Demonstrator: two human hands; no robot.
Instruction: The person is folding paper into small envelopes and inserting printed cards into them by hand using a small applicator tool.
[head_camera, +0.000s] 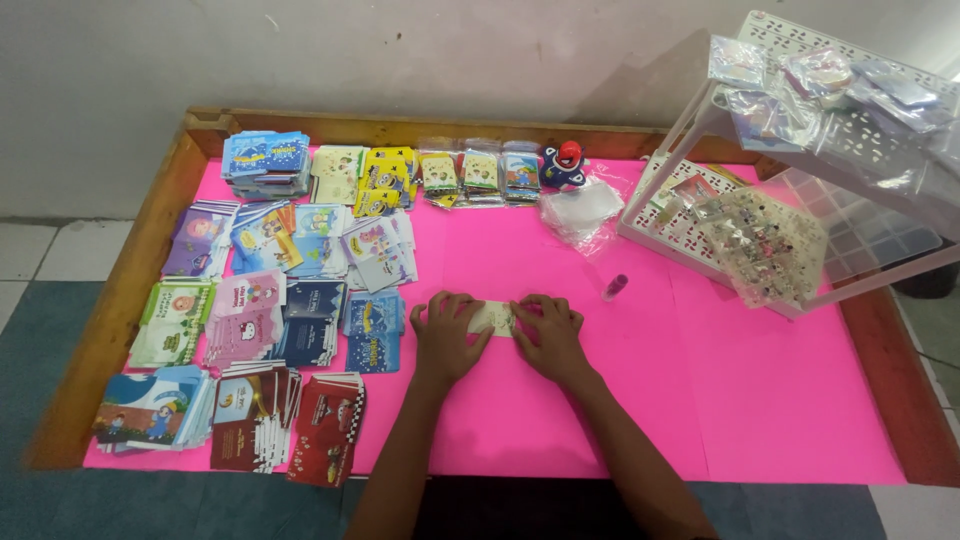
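Two hands press a small pale card (493, 317) flat on the pink tabletop (760, 400); left hand (447, 330) and right hand (550, 332) pinch its ends, each grip narrow; stacks of printed cards (270, 330) lie left; white rack (790, 200) stands right.

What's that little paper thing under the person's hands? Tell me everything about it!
The small cream paper piece looks like a thin, flat envelope or card with a faint pattern. It lies flat on the pink sheet near the table's middle. The left hand presses its left end and the right hand its right end, so only the middle strip shows. Its print is too small to tell.
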